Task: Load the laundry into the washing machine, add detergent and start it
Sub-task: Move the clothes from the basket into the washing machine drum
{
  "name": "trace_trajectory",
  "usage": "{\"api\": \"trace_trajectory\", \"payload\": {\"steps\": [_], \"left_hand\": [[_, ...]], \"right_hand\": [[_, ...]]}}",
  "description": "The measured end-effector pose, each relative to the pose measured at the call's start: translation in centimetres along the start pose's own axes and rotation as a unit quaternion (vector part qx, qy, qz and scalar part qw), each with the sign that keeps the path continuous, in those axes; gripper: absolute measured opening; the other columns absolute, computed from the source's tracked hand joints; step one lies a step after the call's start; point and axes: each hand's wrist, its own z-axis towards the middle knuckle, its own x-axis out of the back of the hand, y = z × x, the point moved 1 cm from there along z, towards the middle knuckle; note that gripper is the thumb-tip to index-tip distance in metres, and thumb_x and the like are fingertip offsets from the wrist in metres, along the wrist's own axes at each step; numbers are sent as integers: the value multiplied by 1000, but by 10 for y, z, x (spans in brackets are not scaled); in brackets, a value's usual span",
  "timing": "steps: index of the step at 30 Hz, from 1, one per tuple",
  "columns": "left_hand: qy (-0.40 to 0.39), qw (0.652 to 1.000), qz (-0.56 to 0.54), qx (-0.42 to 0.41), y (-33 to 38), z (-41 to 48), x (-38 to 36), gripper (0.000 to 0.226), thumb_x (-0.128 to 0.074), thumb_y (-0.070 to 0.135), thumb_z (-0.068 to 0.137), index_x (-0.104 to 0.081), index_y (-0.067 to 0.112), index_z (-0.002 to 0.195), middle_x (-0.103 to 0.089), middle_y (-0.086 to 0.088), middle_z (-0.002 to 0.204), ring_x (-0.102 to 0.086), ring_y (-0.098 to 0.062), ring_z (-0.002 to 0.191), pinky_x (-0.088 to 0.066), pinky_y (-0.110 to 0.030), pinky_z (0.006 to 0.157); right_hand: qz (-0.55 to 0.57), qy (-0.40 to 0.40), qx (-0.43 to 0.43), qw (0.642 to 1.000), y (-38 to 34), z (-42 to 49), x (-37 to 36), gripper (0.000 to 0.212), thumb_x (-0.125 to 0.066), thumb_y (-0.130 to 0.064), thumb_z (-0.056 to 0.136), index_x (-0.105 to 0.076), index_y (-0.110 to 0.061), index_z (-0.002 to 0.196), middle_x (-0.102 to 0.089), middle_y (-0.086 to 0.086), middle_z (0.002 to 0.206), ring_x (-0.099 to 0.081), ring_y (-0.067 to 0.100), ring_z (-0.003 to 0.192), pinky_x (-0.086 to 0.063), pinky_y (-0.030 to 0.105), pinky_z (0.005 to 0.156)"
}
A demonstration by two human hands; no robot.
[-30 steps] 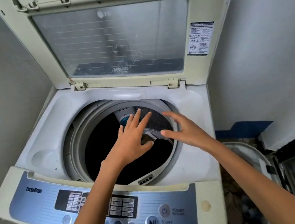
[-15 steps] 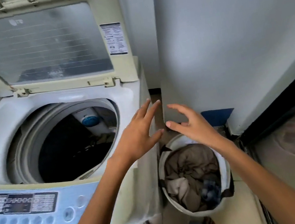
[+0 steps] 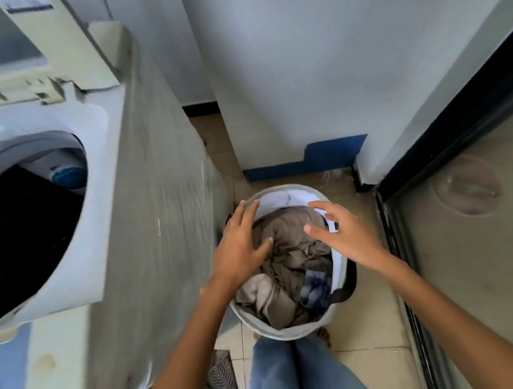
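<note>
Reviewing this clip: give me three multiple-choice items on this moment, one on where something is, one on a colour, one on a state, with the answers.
1. Where does the laundry basket stand?
A. on the floor to the right of the washing machine
B. on top of the washing machine
C. inside the drum

2. What colour is most of the clothing on top of the pile in the basket?
A. bright red
B. grey-brown
C. yellow

3. What state are the hands in?
A. both clutching a garment
B. left hand and right hand both open over the clothes
C. one hand on the lid

Answers: 1 A, the basket sits on the tiles beside the machine's side. 2 B, the top garments are dull grey-brown. 3 B, the fingers are spread and hold nothing.
</note>
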Motion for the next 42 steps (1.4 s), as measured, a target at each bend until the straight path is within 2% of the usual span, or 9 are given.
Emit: {"api": "trace_trajectory", "payload": {"steps": [10,17,20,24,29,33,36,38,42], "left_hand": [[-44,998,15,50,-95,28,-120,75,-61,32,88,-17,22,148,-8,-9,157,-10,-23,144,-23,-39,112],[-88,991,78,60,-154,70,-196,81,-66,37,82,-22,22,147,-6,-11,157,-11,-29,143,-29,-47,110],[-116,983,117,75,-173,93,-218,99,-70,48,74,-9,27,149,7,-7,157,-2,-29,143,-25,-54,110],[-166,964,190,90,-195,116,-243,131,-72,68,56,21,36,143,29,-3,152,17,-31,141,-13,-64,107],[-198,948,236,77,-226,127,-266,141,-74,69,50,40,41,128,36,-4,148,21,-37,139,-11,-67,106],[-196,954,220,58,-234,137,-279,132,-75,62,59,35,44,131,35,-7,149,7,-42,139,-17,-66,105],[-193,959,207,28,-243,142,-284,121,-74,56,66,25,48,134,27,-7,152,-6,-42,138,-26,-62,104],[-191,964,184,2,-252,143,-286,115,-76,46,69,16,49,137,19,-9,153,-12,-41,137,-31,-57,105],[-161,979,118,-28,-256,143,-284,87,-68,21,82,-12,39,146,-2,-15,154,-23,-42,133,-31,-47,109]], "right_hand": [[39,-8,-104,994,130,52,-60,58,-67,-30,83,-42,-25,135,-41,1,141,-38,16,131,-33,29,105],[12,21,-130,991,210,110,-102,76,-74,-26,77,-33,-23,141,-35,4,145,-35,17,132,-29,20,97],[-15,22,-131,991,240,134,-116,82,-77,-27,73,-32,-26,141,-30,6,147,-30,21,135,-31,31,105],[-32,-4,-144,989,274,158,-132,96,-81,-29,68,-23,-33,144,-5,9,156,-7,24,144,-21,42,113],[-45,17,-152,987,309,179,-146,121,-90,-24,51,-16,-33,146,16,17,153,7,29,143,-12,39,114],[-72,14,-152,986,333,188,-159,126,-91,-26,47,-12,-36,145,20,13,153,9,28,143,-13,44,116],[-58,32,-147,987,345,194,-165,122,-91,-22,49,-16,-34,145,17,12,154,0,25,143,-16,37,114],[-57,49,-136,988,350,198,-168,115,-90,-18,52,-23,-29,145,5,14,154,-9,25,142,-20,33,113],[-71,79,-114,988,356,196,-171,99,-87,-12,58,-34,-20,141,-23,17,145,-28,29,135,-33,40,110]]}}
